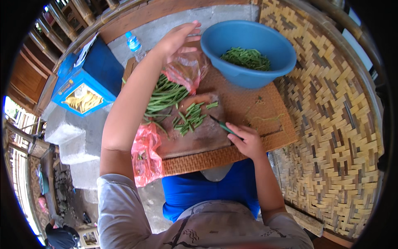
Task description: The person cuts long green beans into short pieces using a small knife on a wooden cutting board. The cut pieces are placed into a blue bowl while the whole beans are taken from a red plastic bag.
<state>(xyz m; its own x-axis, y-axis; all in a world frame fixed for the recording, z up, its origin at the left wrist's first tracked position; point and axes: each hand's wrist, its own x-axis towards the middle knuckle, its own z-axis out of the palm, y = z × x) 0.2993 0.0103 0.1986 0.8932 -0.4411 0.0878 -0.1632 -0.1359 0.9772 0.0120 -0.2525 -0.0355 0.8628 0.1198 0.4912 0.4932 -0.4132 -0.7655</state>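
Note:
My left hand (180, 40) is raised over the far side of the table, fingers apart, with nothing seen in it, above a clear and pink plastic bag (189, 70). My right hand (245, 140) holds a green-handled knife (228, 128), its dark tip over the wooden cutting board (211, 137). Cut green bean pieces (189, 118) lie in a heap on the board. Long whole green beans (166, 93) lie at its left, partly behind my left forearm. A blue plastic basin (248, 74) at the back right holds cut greens (245, 58).
The woven table (199, 162) bears a pink plastic bag (146, 158) at its front left. A blue box (93, 71) and a water bottle (133, 43) stand beyond. A woven bamboo wall (329, 140) rises at right. Another person (62, 235) is far off at lower left.

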